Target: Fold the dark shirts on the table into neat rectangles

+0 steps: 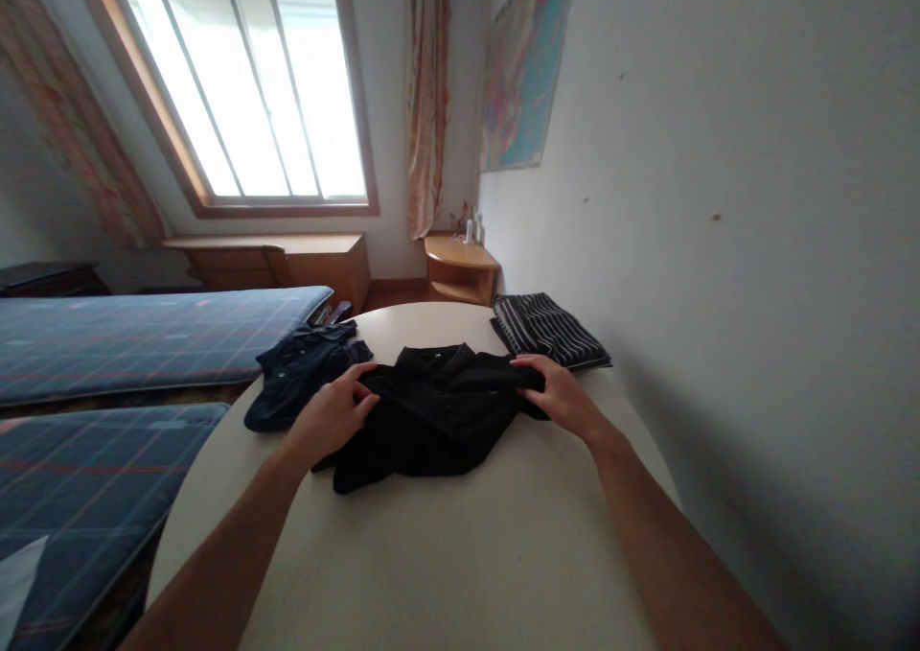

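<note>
A black collared shirt [438,421] lies crumpled on the round white table [431,565], its collar toward the far edge. My left hand [337,416] pinches the shirt's left shoulder area between thumb and fingers. At the opposite side my right hand [553,392] grips the black cloth near the right sleeve. Beyond my left hand rests a dark navy garment [294,373] with buttons. A folded black garment with white stripes [553,330] sits at the table's far right, just past my right hand.
Two beds with blue plaid mattresses [144,339] stand at the left. A wall [754,296] runs along the right side. Behind the table are a small wooden corner shelf [460,253], a desk [323,258] and a window [251,85].
</note>
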Tool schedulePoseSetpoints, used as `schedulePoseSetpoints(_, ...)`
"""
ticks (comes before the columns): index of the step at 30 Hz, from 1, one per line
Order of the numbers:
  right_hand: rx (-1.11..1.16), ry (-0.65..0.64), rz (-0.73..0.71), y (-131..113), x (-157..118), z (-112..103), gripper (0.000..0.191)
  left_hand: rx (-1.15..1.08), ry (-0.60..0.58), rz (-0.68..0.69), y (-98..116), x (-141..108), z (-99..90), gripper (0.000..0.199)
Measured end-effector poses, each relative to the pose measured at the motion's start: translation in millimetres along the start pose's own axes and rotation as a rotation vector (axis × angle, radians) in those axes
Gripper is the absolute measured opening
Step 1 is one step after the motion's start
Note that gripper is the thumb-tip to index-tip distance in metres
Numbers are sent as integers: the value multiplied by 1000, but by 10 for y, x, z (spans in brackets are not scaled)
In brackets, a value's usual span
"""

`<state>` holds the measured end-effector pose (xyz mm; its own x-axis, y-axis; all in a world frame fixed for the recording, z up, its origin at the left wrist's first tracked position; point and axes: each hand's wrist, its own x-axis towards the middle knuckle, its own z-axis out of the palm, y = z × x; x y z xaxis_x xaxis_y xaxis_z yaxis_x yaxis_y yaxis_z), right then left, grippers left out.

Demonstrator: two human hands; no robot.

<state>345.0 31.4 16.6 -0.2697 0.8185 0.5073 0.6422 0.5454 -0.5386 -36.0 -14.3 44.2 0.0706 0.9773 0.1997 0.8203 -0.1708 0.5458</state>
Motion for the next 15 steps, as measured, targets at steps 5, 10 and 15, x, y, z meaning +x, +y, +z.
schedulePoseSetpoints(5,-111,233,-46,26,51,90,30,8,362,-152,-155,156,-81,29)
schedulePoseSetpoints(10,-260,-44,-44,46,-47,213,49,-51,234,-130,-290,211,66,33)
schedulePoseSetpoints(15,-318,-181,-14,95,-136,253,76,-184,148,39,-254,194,230,58)
